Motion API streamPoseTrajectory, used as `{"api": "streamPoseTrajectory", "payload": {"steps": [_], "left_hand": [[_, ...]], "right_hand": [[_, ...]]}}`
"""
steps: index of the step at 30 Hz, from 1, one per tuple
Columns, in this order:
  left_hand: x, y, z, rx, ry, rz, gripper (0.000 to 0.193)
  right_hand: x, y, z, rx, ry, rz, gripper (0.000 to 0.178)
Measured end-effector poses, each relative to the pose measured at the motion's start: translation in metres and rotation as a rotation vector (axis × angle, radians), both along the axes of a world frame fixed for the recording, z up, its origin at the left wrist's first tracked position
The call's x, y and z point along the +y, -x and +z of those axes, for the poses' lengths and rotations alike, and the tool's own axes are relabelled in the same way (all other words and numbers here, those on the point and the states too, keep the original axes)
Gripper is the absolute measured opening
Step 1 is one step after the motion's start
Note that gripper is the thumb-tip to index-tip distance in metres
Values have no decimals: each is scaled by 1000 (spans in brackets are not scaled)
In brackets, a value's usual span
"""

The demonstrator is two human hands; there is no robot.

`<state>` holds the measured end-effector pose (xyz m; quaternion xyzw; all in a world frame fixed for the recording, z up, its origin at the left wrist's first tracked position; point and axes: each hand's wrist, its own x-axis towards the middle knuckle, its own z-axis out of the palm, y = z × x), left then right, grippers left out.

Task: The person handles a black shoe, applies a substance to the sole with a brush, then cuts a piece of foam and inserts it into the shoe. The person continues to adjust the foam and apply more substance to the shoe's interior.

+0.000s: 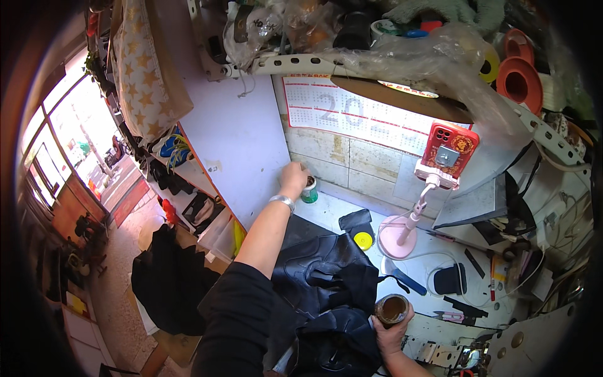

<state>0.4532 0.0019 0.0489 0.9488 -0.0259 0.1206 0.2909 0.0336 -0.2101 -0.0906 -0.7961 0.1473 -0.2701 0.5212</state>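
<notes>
Jar (391,310) — uncapped, in right hand (391,337)

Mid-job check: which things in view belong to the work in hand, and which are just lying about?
Likely in the work:
jar, held in the right hand
green can, at the left hand
black leather

Apparently just lying about:
yellow disc
phone on its pink stand
calendar
</notes>
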Motion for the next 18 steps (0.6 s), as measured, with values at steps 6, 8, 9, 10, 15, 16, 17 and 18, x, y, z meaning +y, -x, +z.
{"api": "streamPoseTrajectory", "payload": {"steps": [6, 8, 9, 10, 15, 16, 17, 18], "left_hand": [[-1, 11, 21, -185, 48, 85, 22], [0, 17, 28, -250, 101, 75, 21], [2, 20, 31, -263, 133, 63, 21], [4, 22, 33, -278, 163, 51, 21], [22, 46, 23, -314, 298, 27, 18], [25, 52, 16, -325, 312, 38, 17], [29, 57, 7, -345, 312, 44, 17], [33, 63, -3, -353, 324, 54, 16]], "right_hand": [[0, 0, 0, -14, 10, 6, 99], [0, 0, 0, -28, 10, 8, 99], [0, -1, 0, -19, 27, 3, 99], [0, -1, 0, -21, 36, 0, 99], [0, -1, 0, -35, 51, -3, 99], [0, -1, -1, -37, 52, -2, 99], [0, -1, -1, -46, 44, -3, 99], [-1, 0, -2, -33, 44, -4, 99]]}}
